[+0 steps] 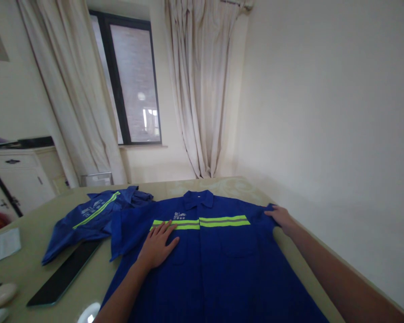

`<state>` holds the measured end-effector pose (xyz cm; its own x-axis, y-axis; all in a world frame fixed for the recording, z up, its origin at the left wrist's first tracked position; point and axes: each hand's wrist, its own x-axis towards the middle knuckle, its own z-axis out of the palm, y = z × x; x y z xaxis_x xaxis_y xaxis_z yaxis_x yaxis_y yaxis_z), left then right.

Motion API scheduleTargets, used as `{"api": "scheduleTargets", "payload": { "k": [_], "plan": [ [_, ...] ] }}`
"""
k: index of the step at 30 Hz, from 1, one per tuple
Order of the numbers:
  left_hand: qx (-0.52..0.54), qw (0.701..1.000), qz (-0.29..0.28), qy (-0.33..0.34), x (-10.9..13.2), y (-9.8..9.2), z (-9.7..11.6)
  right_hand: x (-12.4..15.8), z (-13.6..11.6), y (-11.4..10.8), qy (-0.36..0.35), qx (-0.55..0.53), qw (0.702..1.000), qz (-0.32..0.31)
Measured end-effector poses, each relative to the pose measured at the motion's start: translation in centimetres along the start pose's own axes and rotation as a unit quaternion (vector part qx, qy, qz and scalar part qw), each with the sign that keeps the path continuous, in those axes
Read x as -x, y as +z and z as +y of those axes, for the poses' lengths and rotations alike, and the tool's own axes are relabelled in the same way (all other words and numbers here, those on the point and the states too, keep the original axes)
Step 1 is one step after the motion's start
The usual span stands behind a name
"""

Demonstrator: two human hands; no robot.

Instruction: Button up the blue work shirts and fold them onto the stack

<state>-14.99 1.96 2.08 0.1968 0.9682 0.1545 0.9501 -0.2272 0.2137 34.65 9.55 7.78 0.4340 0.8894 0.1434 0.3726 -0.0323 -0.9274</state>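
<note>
A dark blue work shirt (210, 260) lies spread front side up, its collar at the far end and a yellow-green reflective band across the chest. My left hand (159, 244) rests flat on the chest at the left, its fingertips on the band below a small white logo. At the right, my right hand (280, 216) grips the end of the short sleeve, with fingers closed on the cloth. The lower part of the shirt runs out of view at the bottom.
Left of the shirt lies a second blue garment (84, 220), bunched up and touching the left sleeve. A dark flat slab (65, 273) and a paper (3, 246) are on the table (30, 233). A wall (340, 134) runs close along the right.
</note>
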Motion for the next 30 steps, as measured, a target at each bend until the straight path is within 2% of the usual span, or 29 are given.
{"api": "scheduleTargets", "payload": {
  "k": [2,4,6,7,9,11,14,16,17,19,21,23,24,25,27,29,30],
  "plan": [
    [0.004,1.0,0.003,0.001,-0.1,0.2,-0.1,0.6,-2.7,2.3,-0.041,0.007,0.999,-0.021],
    [0.014,1.0,0.009,0.003,-0.2,0.3,-0.2,2.2,-5.3,4.9,-0.099,0.029,0.99,-0.094],
    [0.028,0.999,0.035,0.0,-0.1,0.2,-0.2,4.7,-7.3,7.6,-0.209,0.122,0.942,-0.234],
    [0.033,0.998,0.062,-0.003,0.1,0.0,-0.1,6.1,-7.7,8.8,-0.246,0.165,0.917,-0.266],
    [0.034,0.989,0.142,-0.025,0.6,-0.7,0.2,8.8,-7.4,11.0,-0.273,0.253,0.893,-0.253],
    [0.027,0.964,0.249,-0.091,1.5,-1.5,0.4,10.7,-5.7,12.7,-0.265,0.33,0.88,-0.215],
    [0.02,0.882,0.383,-0.273,2.8,-2.8,-0.2,11.2,-2.4,14.0,-0.225,0.402,0.868,-0.186],
    [0.034,0.837,0.392,-0.38,3.3,-3.3,-1.8,10.5,-0.9,14.1,-0.184,0.429,0.871,-0.154],
    [0.047,0.83,0.369,-0.415,3.5,-3.4,-2.9,9.9,-0.5,14.0,-0.163,0.439,0.873,-0.139],
    [0.087,0.845,0.297,-0.437,3.6,-3.7,-5.6,8.8,0.0,13.7,-0.134,0.45,0.874,-0.123],
    [0.123,0.862,0.243,-0.429,3.7,-4.0,-8.0,8.1,0.3,13.6,-0.124,0.456,0.874,-0.112],
    [0.146,0.865,0.236,-0.417,3.7,-4.5,-9.1,7.9,0.5,13.6,-0.131,0.46,0.872,-0.106],
    [0.155,0.866,0.25,-0.405,3.7,-4.8,-8.9,7.9,0.7,13.7,-0.138,0.461,0.87,-0.105],
    [0.164,0.869,0.269,-0.381,3.6,-5.1,-8.3,7.9,0.8,13.7,-0.144,0.462,0.869,-0.104],
    [0.212,0.892,0.287,-0.279,3.4,-5.6,-5.9,8.0,1.1,13.8,-0.152,0.462,0.867,-0.103],
    [0.297,0.907,0.263,-0.144,3.1,-6.0,-2.8,8.1,1.2,13.8,-0.159,0.461,0.867,-0.1],
    [0.346,0.901,0.244,-0.091,2.9,-6.2,-1.5,8.1,1.3,13.8,-0.162,0.46,0.868,-0.099]
  ]
}}
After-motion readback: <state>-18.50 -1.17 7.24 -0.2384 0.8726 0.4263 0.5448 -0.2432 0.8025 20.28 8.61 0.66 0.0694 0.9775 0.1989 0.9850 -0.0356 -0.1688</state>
